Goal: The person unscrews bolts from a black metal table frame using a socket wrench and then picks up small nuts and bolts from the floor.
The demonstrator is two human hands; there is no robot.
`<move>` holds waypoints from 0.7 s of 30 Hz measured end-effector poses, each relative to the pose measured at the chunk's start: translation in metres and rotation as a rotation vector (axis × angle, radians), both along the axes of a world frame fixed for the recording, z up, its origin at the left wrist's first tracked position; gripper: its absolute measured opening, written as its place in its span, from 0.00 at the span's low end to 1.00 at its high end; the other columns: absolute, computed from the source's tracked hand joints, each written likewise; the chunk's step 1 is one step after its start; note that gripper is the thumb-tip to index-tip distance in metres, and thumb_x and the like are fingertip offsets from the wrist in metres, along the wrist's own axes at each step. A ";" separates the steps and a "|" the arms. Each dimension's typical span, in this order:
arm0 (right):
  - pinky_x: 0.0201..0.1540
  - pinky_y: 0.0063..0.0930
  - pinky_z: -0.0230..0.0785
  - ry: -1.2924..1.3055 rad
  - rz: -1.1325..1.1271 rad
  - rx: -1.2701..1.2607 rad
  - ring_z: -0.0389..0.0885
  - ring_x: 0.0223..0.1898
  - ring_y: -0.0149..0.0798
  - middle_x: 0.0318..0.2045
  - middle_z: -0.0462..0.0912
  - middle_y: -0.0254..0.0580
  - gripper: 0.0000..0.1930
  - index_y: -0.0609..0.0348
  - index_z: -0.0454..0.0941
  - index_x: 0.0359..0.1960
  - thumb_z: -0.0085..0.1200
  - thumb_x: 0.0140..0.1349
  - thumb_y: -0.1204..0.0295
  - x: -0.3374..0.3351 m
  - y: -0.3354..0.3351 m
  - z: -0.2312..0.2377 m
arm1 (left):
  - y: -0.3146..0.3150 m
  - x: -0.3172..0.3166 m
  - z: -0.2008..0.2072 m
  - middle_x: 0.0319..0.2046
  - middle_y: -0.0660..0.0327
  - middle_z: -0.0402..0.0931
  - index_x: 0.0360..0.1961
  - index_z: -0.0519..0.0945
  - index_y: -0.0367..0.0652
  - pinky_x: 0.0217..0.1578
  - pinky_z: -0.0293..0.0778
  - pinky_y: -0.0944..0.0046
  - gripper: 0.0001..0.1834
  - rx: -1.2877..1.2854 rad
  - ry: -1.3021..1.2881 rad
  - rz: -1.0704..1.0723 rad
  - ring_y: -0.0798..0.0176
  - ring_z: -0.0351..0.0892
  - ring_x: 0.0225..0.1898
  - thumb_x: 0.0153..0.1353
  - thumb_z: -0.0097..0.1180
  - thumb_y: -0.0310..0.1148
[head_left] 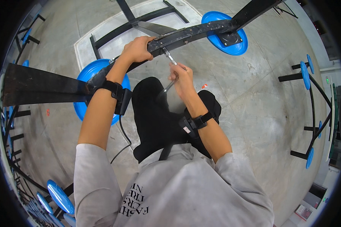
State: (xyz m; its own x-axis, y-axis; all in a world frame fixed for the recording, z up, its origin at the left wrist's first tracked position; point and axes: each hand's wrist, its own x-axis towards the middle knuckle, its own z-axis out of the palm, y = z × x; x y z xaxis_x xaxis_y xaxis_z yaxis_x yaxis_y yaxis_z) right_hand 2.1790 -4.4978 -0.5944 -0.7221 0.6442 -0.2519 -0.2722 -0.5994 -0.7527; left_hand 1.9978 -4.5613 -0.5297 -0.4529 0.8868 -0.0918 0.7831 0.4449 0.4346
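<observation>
A black steel beam crosses in front of my knees, part of a frame with round blue seats attached. Wrapped over the beam near its middle is my left hand, thumb on the near side and fingers over the top. Just to its right, a silver socket wrench meets the beam's underside at a bolt position; the bolt itself is hidden. My right hand is closed around the wrench, whose handle slants down toward my lap.
One blue seat is fixed to the beam's right part, another lies under its left end. Thick black legs stick out left and upper right. Beyond the beam, a black frame rests on a pale sheet. More seat frames line both sides.
</observation>
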 end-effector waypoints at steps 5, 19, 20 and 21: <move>0.24 0.21 0.65 0.151 0.049 -0.540 0.67 0.17 0.26 0.20 0.70 0.36 0.04 0.65 0.69 0.28 0.47 0.52 0.76 -0.005 0.010 0.002 | 0.004 -0.009 0.002 0.42 0.54 0.76 0.50 0.75 0.48 0.45 0.71 0.59 0.38 0.026 -0.010 -0.012 0.51 0.75 0.44 0.28 0.63 0.35; 0.14 0.17 0.50 0.650 0.035 -1.158 0.53 0.09 0.23 0.12 0.58 0.27 0.07 0.68 0.69 0.33 0.42 0.55 0.76 -0.023 0.024 0.000 | 0.034 -0.015 0.009 0.41 0.58 0.76 0.52 0.73 0.49 0.42 0.70 0.58 0.36 -0.018 -0.033 -0.018 0.51 0.75 0.43 0.32 0.62 0.34; 0.14 0.17 0.49 0.547 0.010 -1.000 0.53 0.09 0.23 0.11 0.58 0.27 0.07 0.68 0.69 0.33 0.42 0.55 0.76 -0.025 0.023 -0.003 | 0.033 -0.015 0.006 0.39 0.58 0.76 0.52 0.73 0.48 0.42 0.71 0.58 0.37 0.013 -0.008 -0.025 0.51 0.75 0.42 0.32 0.62 0.33; 0.14 0.18 0.48 0.447 -0.010 -0.835 0.52 0.09 0.23 0.11 0.58 0.27 0.07 0.68 0.69 0.33 0.42 0.55 0.77 -0.028 0.025 -0.001 | 0.034 -0.016 0.006 0.39 0.58 0.76 0.52 0.73 0.48 0.42 0.71 0.58 0.37 0.015 -0.014 -0.027 0.51 0.75 0.42 0.32 0.62 0.33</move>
State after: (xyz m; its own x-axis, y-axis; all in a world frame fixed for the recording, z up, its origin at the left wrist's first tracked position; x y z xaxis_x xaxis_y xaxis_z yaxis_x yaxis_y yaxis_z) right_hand 2.1514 -4.4730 -0.5951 -0.8587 0.3870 -0.3359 -0.4394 -0.8933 0.0941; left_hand 1.9816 -4.5278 -0.5240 -0.4277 0.9000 -0.0843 0.7886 0.4171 0.4518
